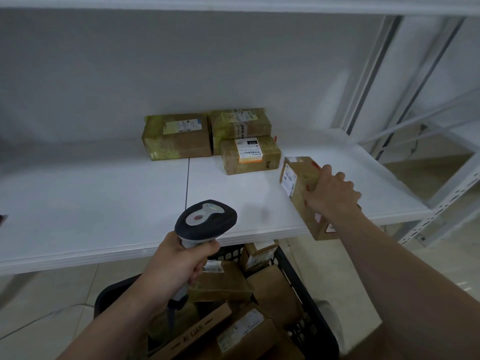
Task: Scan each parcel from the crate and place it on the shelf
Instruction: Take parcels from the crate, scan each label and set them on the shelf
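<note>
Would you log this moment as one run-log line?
left hand: scanner | right hand: parcel at shelf edge | shelved: three parcels | crate: more parcels

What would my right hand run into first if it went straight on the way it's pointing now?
Probably the front parcel with the orange-edged label on the shelf. The right hand and the box it grips aim toward its right end; depth is unclear.

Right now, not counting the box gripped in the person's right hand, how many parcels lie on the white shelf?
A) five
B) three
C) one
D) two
B: the left parcel, the rear parcel and the front parcel lie on the shelf, while the right hand grips a fourth box.
</note>
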Demonstrator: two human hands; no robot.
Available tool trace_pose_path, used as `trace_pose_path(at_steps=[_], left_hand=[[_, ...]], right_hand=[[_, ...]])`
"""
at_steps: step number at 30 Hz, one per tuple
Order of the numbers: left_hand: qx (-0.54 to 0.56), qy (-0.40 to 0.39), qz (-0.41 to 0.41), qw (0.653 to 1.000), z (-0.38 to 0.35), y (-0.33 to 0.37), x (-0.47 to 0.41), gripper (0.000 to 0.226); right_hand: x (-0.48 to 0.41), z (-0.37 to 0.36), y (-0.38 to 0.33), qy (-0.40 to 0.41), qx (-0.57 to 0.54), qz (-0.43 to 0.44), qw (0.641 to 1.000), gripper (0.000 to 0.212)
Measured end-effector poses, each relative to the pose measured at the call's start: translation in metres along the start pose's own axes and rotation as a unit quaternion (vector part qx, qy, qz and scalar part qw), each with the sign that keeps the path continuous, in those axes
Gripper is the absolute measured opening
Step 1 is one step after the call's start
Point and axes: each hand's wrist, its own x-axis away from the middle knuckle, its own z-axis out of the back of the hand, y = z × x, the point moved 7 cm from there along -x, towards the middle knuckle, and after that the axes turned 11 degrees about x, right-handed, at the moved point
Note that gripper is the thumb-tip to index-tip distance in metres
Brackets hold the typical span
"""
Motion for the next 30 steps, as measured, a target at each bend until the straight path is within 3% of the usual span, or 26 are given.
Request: trace_pose_path(at_steps=[5, 9, 11, 14, 17, 19, 22, 30], left_hand=[[0.004, -0.010, 0.004, 1.000, -0.010, -0.003, -0.008, 0.023], [-0.016, -0.021, 0.005, 1.000, -0.015, -0.005, -0.014, 0.032], [-0.021, -0.024, 0.005, 0.999, -0.017, -0.004, -0.016, 0.034], [-0.008, -0.025, 0.002, 1.000, -0.021, -0.003, -0.016, 0.030], [-0.002, -0.027, 0.003, 1.000, -0.027, -0.004, -0.014, 0.024], [-0.001, -0.033, 0.005, 0.999, -0.030, -0.005, -0.012, 0.025], [-0.006, -0.040, 0.005, 0.999, -0.031, -0.006, -0.009, 0.027], [-0.003, -0.036, 0.004, 0.999, -0.027, -0.004, -0.012, 0.025]], right_hand=[[-0.013, -0.015, 0.010, 0.024, 0.000, -0.012, 1.000, 0.059], [-0.012, -0.004, 0.008, 0.017, 0.024, 0.012, 0.999, 0.065], [-0.004, 0.016, 0.005, 0.028, 0.023, 0.036, 0.999, 0.057], [0.009, 0.025, 0.010, -0.031, 0.011, 0.069, 0.997, 0.036], [0.025, 0.003, 0.014, -0.118, 0.029, 0.104, 0.987, 0.037], [0.033, -0.008, 0.013, -0.134, 0.025, 0.110, 0.985, 0.040], [0.033, -0.012, 0.011, -0.108, 0.016, 0.108, 0.988, 0.051], [-0.001, -0.016, 0.009, -0.040, -0.066, 0.109, 0.991, 0.049]])
